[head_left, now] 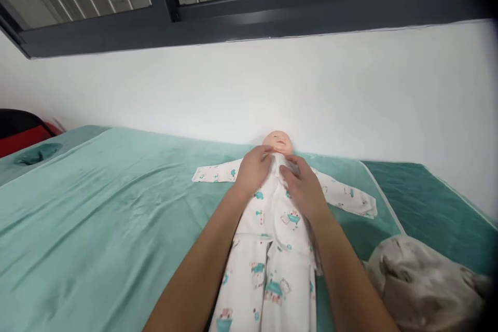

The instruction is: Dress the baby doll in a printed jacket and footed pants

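A baby doll (277, 141) lies on its back with its head by the wall. It is dressed in a white, long-sleeved baby shirt (286, 218) with teal and pink prints, and its sleeves are spread to both sides. My left hand (254, 168) rests on the shirt's upper chest near the collar, fingers bent, with a small gap to the thumb. Opposite it, my right hand (305, 184) touches the other side of the collar, thumb and fingers apart. Matching printed trousers (249, 285) extend below the shirt hem towards me.
The doll lies on a teal cover (128, 218). A crumpled beige cloth (420, 280) is at the lower right, beside my right forearm. Behind stands a white wall (175, 93) under a dark window frame (311, 10). A red and black item (23, 135) sits at the far left.
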